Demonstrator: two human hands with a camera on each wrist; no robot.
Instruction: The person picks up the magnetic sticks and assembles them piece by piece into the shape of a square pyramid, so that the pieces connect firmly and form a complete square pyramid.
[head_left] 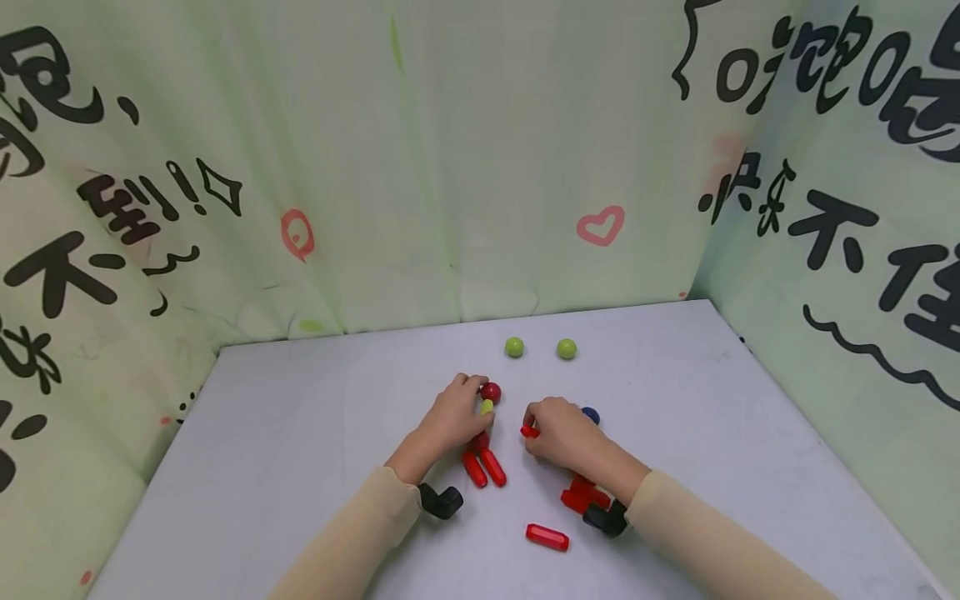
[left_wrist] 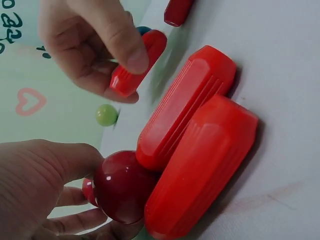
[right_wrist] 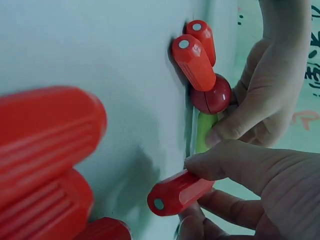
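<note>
The near red ball (left_wrist: 125, 187) sits on the white tabletop (head_left: 315, 467), and everything else can be placed by it. Two red rods (left_wrist: 187, 107) run from it toward the wearer, side by side and slightly splayed, their far ends against the ball. Just beyond it lies a yellow-green rod (right_wrist: 205, 131), partly hidden by fingers, and past that, in the same line, the far red ball (head_left: 491, 392).

The left hand (head_left: 456, 415) comes in from the left of the near red ball. Its fingers are curled round the yellow-green rod, the thumb on the side toward the other hand, and a fingertip reaches the far red ball.

The right hand (head_left: 561, 431) is to the right of the near red ball, well apart from it. Its thumb and fingers are clamped on a short red rod (right_wrist: 177, 192), whose bare end shows a pale round disc.

Farther right of the near red ball, partly behind the right hand, is a blue ball (head_left: 592, 415). Two green balls (head_left: 540, 347) stand well beyond it, apart from each other. To its right and nearer the wearer, spare red rods (head_left: 585, 497) overlap below the right wrist; their number cannot be told. A lone red rod (head_left: 547, 537) lies nearer still.
</note>
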